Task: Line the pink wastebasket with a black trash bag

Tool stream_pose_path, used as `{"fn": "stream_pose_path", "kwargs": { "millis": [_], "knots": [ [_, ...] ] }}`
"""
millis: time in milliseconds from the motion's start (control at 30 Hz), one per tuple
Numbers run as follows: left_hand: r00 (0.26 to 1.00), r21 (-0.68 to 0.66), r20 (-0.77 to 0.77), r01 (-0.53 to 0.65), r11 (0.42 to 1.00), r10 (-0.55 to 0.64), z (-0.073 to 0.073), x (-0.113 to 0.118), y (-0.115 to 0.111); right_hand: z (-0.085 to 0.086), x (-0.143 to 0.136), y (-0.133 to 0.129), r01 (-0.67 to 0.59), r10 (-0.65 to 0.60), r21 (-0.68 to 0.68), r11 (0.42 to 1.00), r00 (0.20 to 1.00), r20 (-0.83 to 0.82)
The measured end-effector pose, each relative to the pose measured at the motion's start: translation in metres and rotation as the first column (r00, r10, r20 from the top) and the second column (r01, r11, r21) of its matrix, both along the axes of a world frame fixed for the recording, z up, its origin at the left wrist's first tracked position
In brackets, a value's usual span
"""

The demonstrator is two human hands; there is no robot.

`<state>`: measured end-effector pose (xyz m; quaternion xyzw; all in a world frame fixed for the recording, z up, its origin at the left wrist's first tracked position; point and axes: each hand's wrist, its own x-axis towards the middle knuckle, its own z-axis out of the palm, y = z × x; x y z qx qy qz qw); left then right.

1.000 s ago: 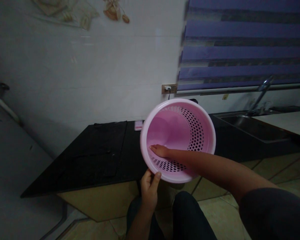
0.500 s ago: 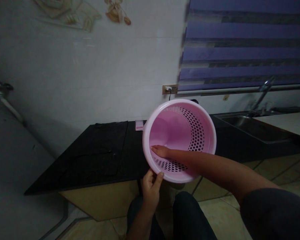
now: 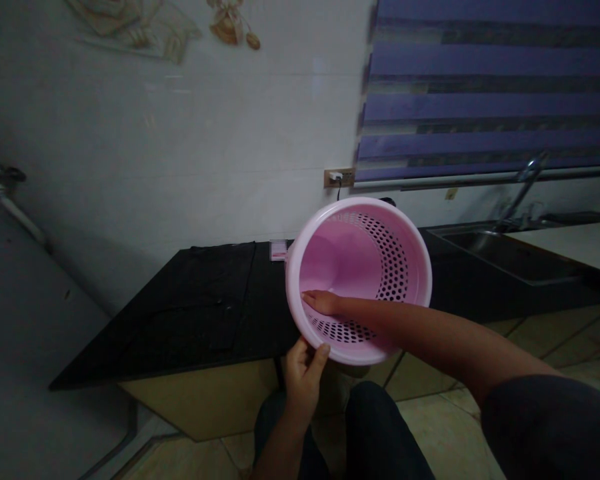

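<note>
A round pink plastic basket (image 3: 344, 260) with perforated sides is tilted so that its wide mouth faces me, above the front part of the counter. My left hand (image 3: 304, 373) grips its lower left rim, thumb over the lip and the other fingers behind it. Inside the basket is my right hand (image 3: 323, 302), its forearm crossing the mouth from the right. The fingers of that hand lie stretched along the inner left wall, close together, and I see nothing held in them. The basket hides part of the counter behind it.
A black countertop (image 3: 200, 300) runs along the tiled wall. Behind the basket lies a small pink and white packet (image 3: 279, 250). On the right are a sink (image 3: 510, 253) and faucet (image 3: 527, 180). A plugged-in socket (image 3: 339, 177) sits above. My knees (image 3: 380, 420) are below the basket.
Almost nothing differs. The view has shifted very slightly; both hands and the basket keep the same positions.
</note>
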<state>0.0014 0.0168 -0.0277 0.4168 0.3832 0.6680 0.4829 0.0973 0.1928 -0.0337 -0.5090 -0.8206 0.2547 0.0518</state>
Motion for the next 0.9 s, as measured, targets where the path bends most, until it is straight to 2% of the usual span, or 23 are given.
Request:
{"fn": "stream_pose_path", "kwargs": {
  "millis": [133,267,500,900],
  "knots": [
    [1.0,-0.007,-0.009,-0.017,1.0,0.017,0.0,-0.001,0.0,0.003,0.002,-0.002,-0.032,0.032,0.006,0.999,0.999,-0.016],
    [1.0,-0.017,-0.01,-0.023,1.0,0.023,0.001,-0.001,0.0,0.007,0.003,-0.006,0.001,-0.001,0.004,1.0,1.0,0.017],
    [0.999,-0.023,-0.004,-0.034,0.999,0.034,0.0,-0.001,0.001,0.011,0.004,-0.011,0.013,-0.014,-0.024,1.0,0.999,-0.037],
    [1.0,0.002,0.01,-0.012,1.0,0.012,0.0,0.0,-0.001,0.01,0.004,-0.008,-0.004,0.006,-0.03,1.0,0.999,0.044]
  ]
}}
